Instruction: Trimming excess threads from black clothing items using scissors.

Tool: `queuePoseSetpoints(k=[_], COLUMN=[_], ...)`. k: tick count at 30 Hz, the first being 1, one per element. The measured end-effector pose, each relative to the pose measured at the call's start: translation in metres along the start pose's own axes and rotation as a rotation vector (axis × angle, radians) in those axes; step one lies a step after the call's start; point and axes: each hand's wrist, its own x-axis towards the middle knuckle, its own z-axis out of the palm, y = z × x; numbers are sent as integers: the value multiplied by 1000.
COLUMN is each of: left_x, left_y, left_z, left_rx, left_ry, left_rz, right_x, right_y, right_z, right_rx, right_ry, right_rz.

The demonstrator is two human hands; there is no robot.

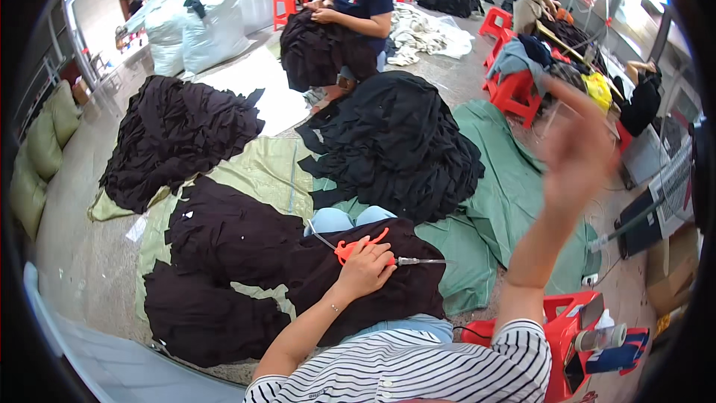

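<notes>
My left hand (364, 267) is closed over a red trigger gun (344, 251) that lies across my lap. A slim metal nozzle (418, 261) sticks out of the gun to the right, and a thin pale tube (319, 234) runs off to its left. Beneath them, dark brown cloth (410, 283) covers my thighs, with light blue trousers showing at my knees. My right hand (578, 145) is raised at the right, over the floor and away from the cloth. Motion smears its fingers, and I see nothing held in it.
Heaps of dark cloth lie at the left (183, 134) and ahead (403, 142), on yellow and green sheets (485, 149). A person (362, 0) handles dark cloth ahead. Red stools (514, 97) stand at the right; another (559, 313) beside me holds a bottle. White sacks (212, 33) stand far left.
</notes>
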Motion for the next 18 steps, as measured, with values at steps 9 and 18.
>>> queuePoseSetpoints(k=[9, 18], left_x=[-4, -2], left_y=[-2, 0], left_z=[3, 0], left_rx=[-20, -42], left_ry=[32, 8], left_rz=[-18, -6], right_x=[-13, -317], right_y=[118, 67], right_z=[92, -65], right_rx=[-779, -731], right_ry=[-878, -859], right_rz=[172, 766])
